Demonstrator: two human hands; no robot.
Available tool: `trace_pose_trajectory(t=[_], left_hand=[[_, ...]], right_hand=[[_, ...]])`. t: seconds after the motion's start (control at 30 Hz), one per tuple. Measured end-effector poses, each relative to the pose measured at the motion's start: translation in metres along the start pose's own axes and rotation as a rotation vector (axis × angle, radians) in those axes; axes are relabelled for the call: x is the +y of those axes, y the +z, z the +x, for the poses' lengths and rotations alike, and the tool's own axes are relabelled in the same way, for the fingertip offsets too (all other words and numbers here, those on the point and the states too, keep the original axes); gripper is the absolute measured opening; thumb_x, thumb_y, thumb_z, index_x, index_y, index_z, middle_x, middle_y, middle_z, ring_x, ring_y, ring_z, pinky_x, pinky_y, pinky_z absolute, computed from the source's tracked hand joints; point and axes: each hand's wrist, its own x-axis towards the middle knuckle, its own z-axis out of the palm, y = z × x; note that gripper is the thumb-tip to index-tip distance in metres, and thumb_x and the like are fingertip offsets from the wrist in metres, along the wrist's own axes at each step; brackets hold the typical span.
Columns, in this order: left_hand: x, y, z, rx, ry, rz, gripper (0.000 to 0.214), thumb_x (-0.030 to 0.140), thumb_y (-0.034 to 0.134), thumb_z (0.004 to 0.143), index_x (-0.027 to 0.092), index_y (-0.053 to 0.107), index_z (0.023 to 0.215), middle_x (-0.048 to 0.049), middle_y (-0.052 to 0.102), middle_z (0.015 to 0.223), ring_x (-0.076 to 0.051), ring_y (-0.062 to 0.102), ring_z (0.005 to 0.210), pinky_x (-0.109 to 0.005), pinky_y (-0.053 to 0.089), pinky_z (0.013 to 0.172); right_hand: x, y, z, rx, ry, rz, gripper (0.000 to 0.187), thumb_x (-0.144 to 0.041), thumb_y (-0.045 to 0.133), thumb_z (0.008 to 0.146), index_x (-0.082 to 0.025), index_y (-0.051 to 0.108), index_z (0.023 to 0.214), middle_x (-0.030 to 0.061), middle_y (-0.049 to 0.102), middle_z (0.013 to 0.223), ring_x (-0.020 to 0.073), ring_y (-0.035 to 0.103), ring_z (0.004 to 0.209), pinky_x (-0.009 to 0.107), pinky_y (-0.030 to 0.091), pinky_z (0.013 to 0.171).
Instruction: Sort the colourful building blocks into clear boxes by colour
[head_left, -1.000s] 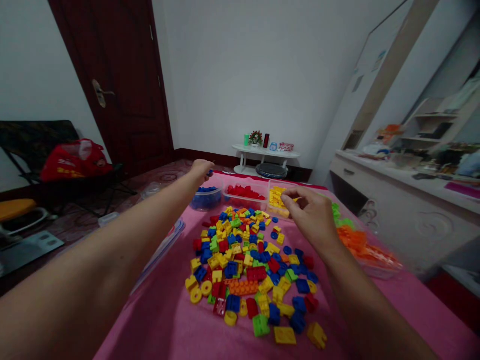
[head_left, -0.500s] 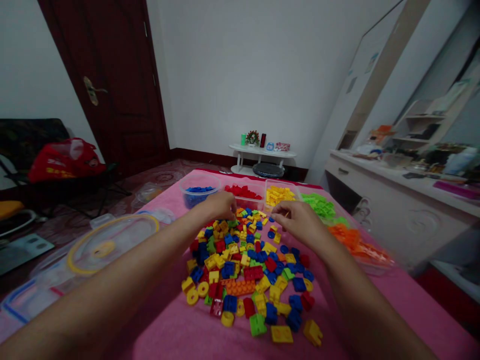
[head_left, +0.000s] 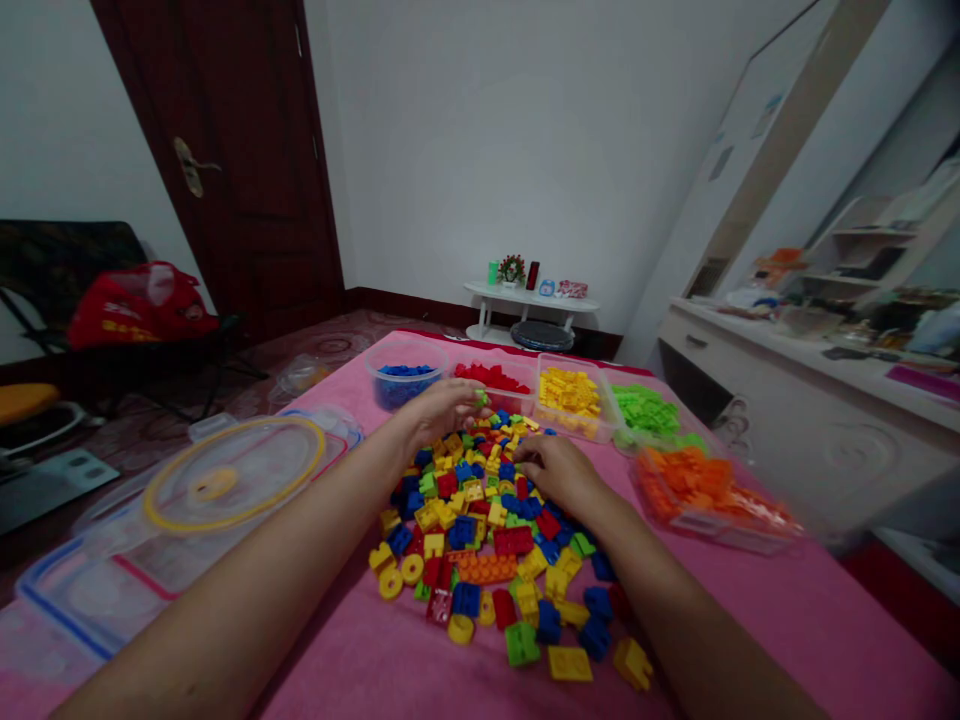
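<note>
My left hand [head_left: 441,408] is raised over the far edge of the brick pile, its fingertips pinching a small green toy brick [head_left: 482,398]. Below it, a mixed heap of toy bricks [head_left: 484,568] in yellow, blue, red, green and orange spreads over the pink cloth. My right hand [head_left: 561,472] is low on the heap's right side, fingers curled down together among the bricks; anything between them is hidden. Just beyond my left hand are a round tub of blue bricks [head_left: 405,372] and a clear box of red bricks [head_left: 495,378].
A box of yellow bricks [head_left: 570,392], green bricks [head_left: 646,410] and a box of orange bricks [head_left: 697,482] line the right side. Clear lids [head_left: 232,480] lie at the left on the pink cloth [head_left: 322,655]. A white dresser [head_left: 810,400] stands at the right.
A green brick now shows in my left fingertips, and that hand has lifted slightly. My right hand has moved left and down, from beside the yellow box onto the heap.
</note>
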Motion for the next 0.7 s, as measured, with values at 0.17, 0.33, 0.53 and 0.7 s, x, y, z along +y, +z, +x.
trace_pose_trajectory(t=[0.17, 0.33, 0.53, 0.7], left_hand=[[0.002, 0.0, -0.002, 0.126, -0.036, -0.181, 0.023, 0.034, 0.058, 0.069, 0.013, 0.058, 0.078, -0.0064, 0.062, 0.072, -0.011, 0.056, 0.056, -0.017, 0.038, 0.043], [-0.009, 0.002, -0.003, 0.314, 0.305, 0.91, 0.014, 0.027, 0.061, 0.066, 0.016, 0.068, 0.068, -0.0054, 0.065, 0.069, -0.017, 0.058, 0.068, -0.024, 0.043, 0.061], [-0.011, 0.014, -0.019, 0.26, 0.151, 1.547, 0.025, 0.028, 0.066, 0.063, 0.022, 0.073, 0.086, -0.0134, 0.068, 0.092, -0.029, 0.062, 0.086, -0.034, 0.046, 0.071], [-0.012, 0.024, -0.023, 0.271, 0.16, 1.619, 0.024, 0.02, 0.06, 0.066, 0.019, 0.073, 0.086, -0.0159, 0.067, 0.095, -0.029, 0.062, 0.088, -0.034, 0.047, 0.071]], right_hand=[[0.002, 0.005, 0.002, -0.033, -0.02, 0.033, 0.03, -0.017, 0.051, 0.07, -0.023, 0.07, 0.093, 0.0022, 0.07, 0.091, 0.0156, 0.061, 0.079, 0.024, 0.039, 0.066], [-0.002, 0.002, 0.001, -0.017, -0.027, 0.064, 0.029, -0.016, 0.05, 0.068, -0.022, 0.072, 0.085, 0.0015, 0.07, 0.08, 0.0149, 0.06, 0.07, 0.023, 0.038, 0.059], [0.007, -0.028, 0.001, 0.182, 0.131, 0.567, 0.02, -0.021, 0.053, 0.066, -0.017, 0.07, 0.076, 0.0019, 0.064, 0.066, 0.0126, 0.055, 0.058, 0.024, 0.042, 0.055], [0.018, -0.061, -0.006, 0.218, 0.252, 1.306, 0.028, -0.044, 0.055, 0.071, -0.018, 0.062, 0.081, 0.0004, 0.058, 0.071, 0.0085, 0.049, 0.053, 0.018, 0.036, 0.042]])
